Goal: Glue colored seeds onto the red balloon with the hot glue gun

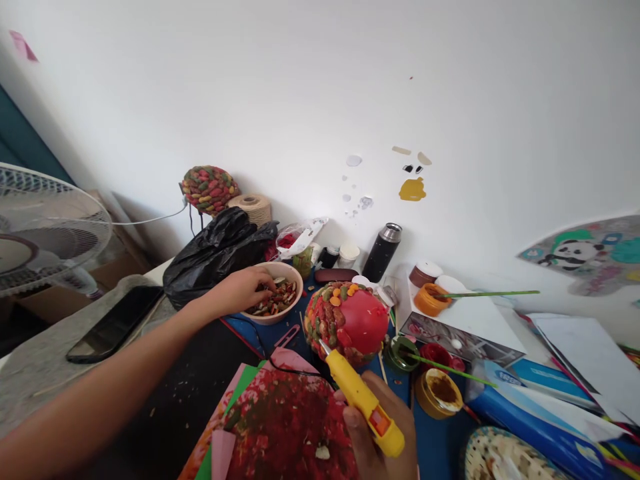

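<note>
My left hand (253,288) reaches into a pale round bowl (297,293) of small red, green and orange shell-like pieces (280,300). Its fingers are bent down together among them, and whatever they pinch is hidden. In my right hand (373,420) is a yellow glue gun (357,390) with an orange switch, its metal tip pointing up and left. That tip is close to the lower left of a round red ball (363,320), partly covered with painted pieces and smooth and bare on the right. Below lies a paint-stained red sheet (285,427).
A black plastic bag (215,250), twine spool (253,208) and finished-looking ball (210,189) stand behind the bowl. A black flask (383,253) stands by the wall. Right are open paint jars (439,393) with sticks; left, a phone (115,325) and fan (50,230).
</note>
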### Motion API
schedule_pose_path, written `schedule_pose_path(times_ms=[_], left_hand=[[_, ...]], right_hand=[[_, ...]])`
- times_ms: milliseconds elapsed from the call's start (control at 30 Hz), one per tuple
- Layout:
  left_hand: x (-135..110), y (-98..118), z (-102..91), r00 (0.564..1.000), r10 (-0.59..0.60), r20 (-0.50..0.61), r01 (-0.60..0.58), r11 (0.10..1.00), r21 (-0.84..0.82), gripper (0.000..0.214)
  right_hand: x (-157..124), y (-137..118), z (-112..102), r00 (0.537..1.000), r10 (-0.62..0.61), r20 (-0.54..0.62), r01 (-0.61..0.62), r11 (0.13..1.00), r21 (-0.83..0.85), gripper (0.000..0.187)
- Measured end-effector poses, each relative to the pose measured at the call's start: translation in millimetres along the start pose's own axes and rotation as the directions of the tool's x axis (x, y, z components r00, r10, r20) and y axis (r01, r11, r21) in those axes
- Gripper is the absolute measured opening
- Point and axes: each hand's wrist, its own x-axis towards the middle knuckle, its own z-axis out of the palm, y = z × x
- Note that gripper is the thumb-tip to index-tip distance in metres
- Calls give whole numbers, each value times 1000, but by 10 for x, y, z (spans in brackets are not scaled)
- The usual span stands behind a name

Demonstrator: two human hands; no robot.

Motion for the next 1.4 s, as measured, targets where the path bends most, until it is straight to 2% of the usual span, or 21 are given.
schedule_pose_path(times_ms=[267,367,433,500,600,667,733,833,967,1100,1233,1400], left_hand=[[-5,96,-84,996,-84,-29,80,991,-104,23],[-69,228,-174,989,-119,-89,104,982,-160,32],[-171,393,-213,985,-134,-110,103,963,-250,42],[-313,624,-196,980,-177,-86,103,833,-544,50],[-536,1036,-52,979,-204,17,120,507,-853,55],[-651,1302,81,982,-144,123,164,330,-930,54],[-723,1522,199,982,-94,166,182,195,-964,48],[-756,1736,325,979,-66,191,196,84,-977,41],[-732,1846,447,990,-107,86,94,69,-993,35],[-734,1897,539,992,-124,21,34,103,-994,31],[-777,1976,553,985,-173,-8,21,169,-985,35],[-826,2079,533,971,-241,-2,45,190,-981,39]], right_hand=[[-8,51,43,999,-46,10,47,998,-41,42],[-10,50,40,999,-32,16,32,999,-19,40],[-7,34,30,1000,-24,16,24,1000,6,37],[-5,13,21,1000,6,8,-7,999,45,36],[-11,-5,21,994,104,-25,-100,988,117,42],[-17,-3,28,980,183,-75,-172,975,139,45],[-17,0,34,960,249,-125,-229,961,154,47],[3,-13,35,943,302,-140,-270,941,206,48],[63,-83,17,929,330,-167,-278,921,274,46],[122,-163,-2,947,306,-93,-266,914,307,37],[132,-177,6,946,314,-77,-274,906,321,28],[128,-170,28,931,350,-106,-301,898,321,24]])
